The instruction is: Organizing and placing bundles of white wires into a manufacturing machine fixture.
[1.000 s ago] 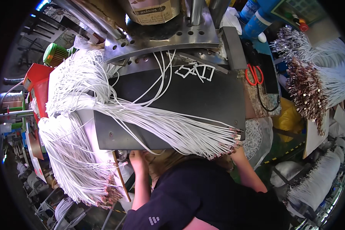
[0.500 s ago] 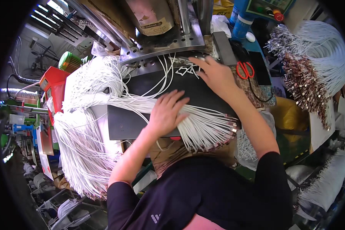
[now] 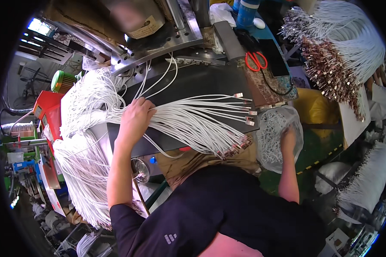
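Observation:
A bundle of white cables [image 3: 186, 122] with small metal connectors lies across a black work surface [image 3: 218, 81], its connector ends fanned out to the right. My left hand [image 3: 137, 116] is closed on the bundle near its left part, fingers curled over the cables. At the right, a clear plastic bag [image 3: 270, 147] holds many small white plastic pieces. My right hand [image 3: 288, 139] reaches down at the bag's right side; its fingers are hard to make out, and whether they hold anything does not show.
A metal press frame [image 3: 158, 45] stands at the back. Red-handled scissors [image 3: 256, 62] lie back right. A large heap of white cables [image 3: 88, 167] hangs at the left; another cable coil [image 3: 351, 38] sits far right beyond a yellow bag [image 3: 315, 111].
My right hand has moved from the back of the work surface to the bag at the right. The white pieces on the surface are gone. My left hand has shifted left along the bundle.

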A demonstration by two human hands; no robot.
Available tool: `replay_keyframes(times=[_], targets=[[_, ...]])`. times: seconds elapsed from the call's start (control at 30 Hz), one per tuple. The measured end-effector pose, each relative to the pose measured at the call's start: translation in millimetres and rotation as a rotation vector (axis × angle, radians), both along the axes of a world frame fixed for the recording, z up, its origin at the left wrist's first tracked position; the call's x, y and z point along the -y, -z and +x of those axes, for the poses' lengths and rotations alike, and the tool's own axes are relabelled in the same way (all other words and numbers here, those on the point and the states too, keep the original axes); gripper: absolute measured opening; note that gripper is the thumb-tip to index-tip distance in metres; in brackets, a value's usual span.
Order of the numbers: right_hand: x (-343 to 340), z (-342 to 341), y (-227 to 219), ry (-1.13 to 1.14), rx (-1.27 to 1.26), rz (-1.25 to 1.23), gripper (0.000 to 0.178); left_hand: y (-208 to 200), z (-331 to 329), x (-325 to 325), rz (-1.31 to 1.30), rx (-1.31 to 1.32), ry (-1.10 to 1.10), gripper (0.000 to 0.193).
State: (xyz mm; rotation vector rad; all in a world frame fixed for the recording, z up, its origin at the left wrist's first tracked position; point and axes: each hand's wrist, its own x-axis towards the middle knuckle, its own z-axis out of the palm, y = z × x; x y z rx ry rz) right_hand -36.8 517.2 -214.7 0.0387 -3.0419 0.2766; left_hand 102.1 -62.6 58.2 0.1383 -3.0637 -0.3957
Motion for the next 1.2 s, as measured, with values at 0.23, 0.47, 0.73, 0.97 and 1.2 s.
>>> replay_keyframes(times=[0.23,0.47,0.73,0.97,1.2], targets=[[139.6,27.6,-140.3,-0.044,-0.096,-0.931,0.026,-16.0,2.8,21.4,0.550,-0.129,-0.358,0.024],[324.5,29.7,-271.7,-1.097,-0.233,-0.634,0.070,-7.9,-31.5,-58.3,0.441,0.017,-0.129,0.028],[327.4,-30.2,-298.3,-1.169,-0.242,-0.140,0.048,6.4,2.9,3.3,0.469,-0.035,-0.064,0.022],[314.2,-39.7,-231.5,-1.083,0.067,-0.235,0.048,9.7,-8.8,1.4,0.388,-0.368,-0.313,0.026],[318.4,-22.1,-242.3,-1.160,-0.138,-0.078,0.027,-32.9,-42.6,-69.5,0.275,-0.098,-0.095,0.032]])
